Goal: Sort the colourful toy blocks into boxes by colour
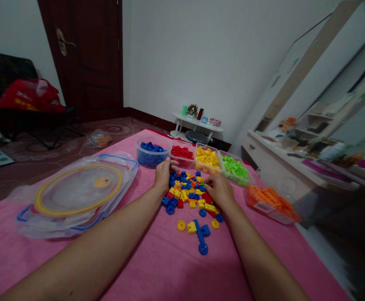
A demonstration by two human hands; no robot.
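Observation:
A mixed pile of plastic building blocks (184, 193), in blue, yellow, red and orange, lies on the pink cloth (157, 259). My left hand (163, 173) is at the pile's far left edge, close to the round tub of blue blocks (152, 154); its fingers are stretched out, with nothing visible in them. At the right side of the pile, my right hand (220, 190) has its fingers pinched together. A bit of green block (205, 184) shows at those fingertips. Nearer to me lie a long blue piece (199, 235), a yellow block (191, 228) and yellow discs (181, 225).
Behind the pile stand tubs of red blocks (182, 152), yellow blocks (208, 158) and green blocks (234, 167). A tub of orange pieces (272, 202) sits at the right edge. Stacked clear lids (78, 190) cover the left side. A dresser (279, 163) stands right of the table.

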